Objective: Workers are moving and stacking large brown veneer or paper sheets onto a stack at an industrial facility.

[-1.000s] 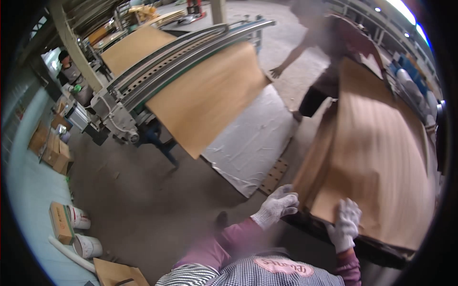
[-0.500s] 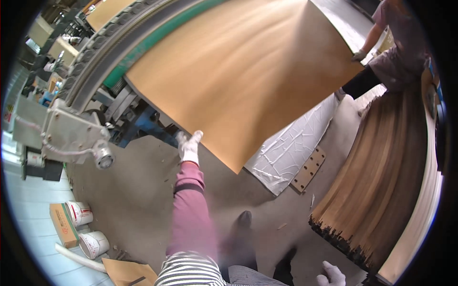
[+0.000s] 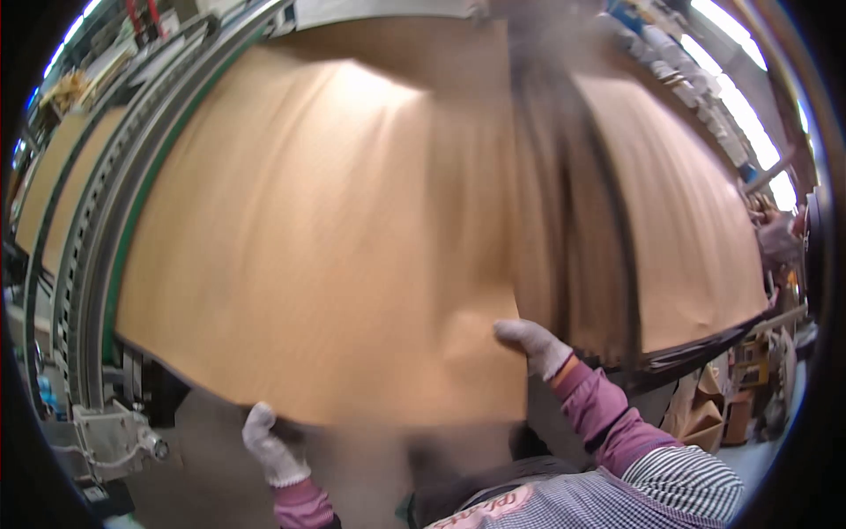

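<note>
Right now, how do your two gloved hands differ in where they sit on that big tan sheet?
The left hand sits low, gripping the near edge of the tan veneer sheet from beneath; the right hand sits higher and further right, fingers laid on the sheet's surface beside the blurred dark stack. Both wear white knit gloves over pink sleeves.

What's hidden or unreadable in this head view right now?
- Left hand: fingertips hidden under the edge of the veneer sheet.
- Right hand: palm side unseen, against the sheet.
- Stack at right: motion blur smears its edge.
- Floor below: covered by the sheet.
</note>
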Available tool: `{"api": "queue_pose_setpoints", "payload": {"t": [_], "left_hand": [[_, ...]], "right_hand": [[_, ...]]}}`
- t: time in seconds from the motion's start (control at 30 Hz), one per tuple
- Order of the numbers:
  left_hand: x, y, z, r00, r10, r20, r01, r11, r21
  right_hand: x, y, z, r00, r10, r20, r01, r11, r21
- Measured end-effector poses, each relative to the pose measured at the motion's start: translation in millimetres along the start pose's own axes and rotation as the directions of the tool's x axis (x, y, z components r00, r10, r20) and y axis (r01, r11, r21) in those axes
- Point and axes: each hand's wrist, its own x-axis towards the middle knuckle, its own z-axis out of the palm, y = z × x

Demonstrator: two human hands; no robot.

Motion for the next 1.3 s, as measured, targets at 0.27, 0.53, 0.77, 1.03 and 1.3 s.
{"api": "queue_pose_setpoints", "payload": {"t": [0.27,0.53,0.77,1.03,1.3], "left_hand": [[-184,35,131,0.955,-0.202,0.215,0.234,0.963,-0.133],[-290,11,252,0.542,-0.121,0.831,0.467,0.866,-0.179],[-355,27,349,0.634,0.121,0.764,0.147,0.951,-0.273],[-429,-43,369,0.880,0.107,0.462,-0.066,0.992,-0.104],[-475,-134,361,0.733,-0.290,0.615,-0.128,0.829,0.544]], "right_hand": [[-208,-118,104,0.689,-0.663,0.294,0.452,0.075,-0.889],[-292,-193,-28,0.432,-0.638,0.637,0.895,0.389,-0.218],[-270,-88,-186,0.606,-0.352,0.713,0.162,-0.823,-0.544],[-292,-49,-190,0.500,-0.553,0.666,0.864,0.269,-0.425],[-419,-54,-170,0.713,-0.686,0.147,0.701,0.690,-0.180]]}}
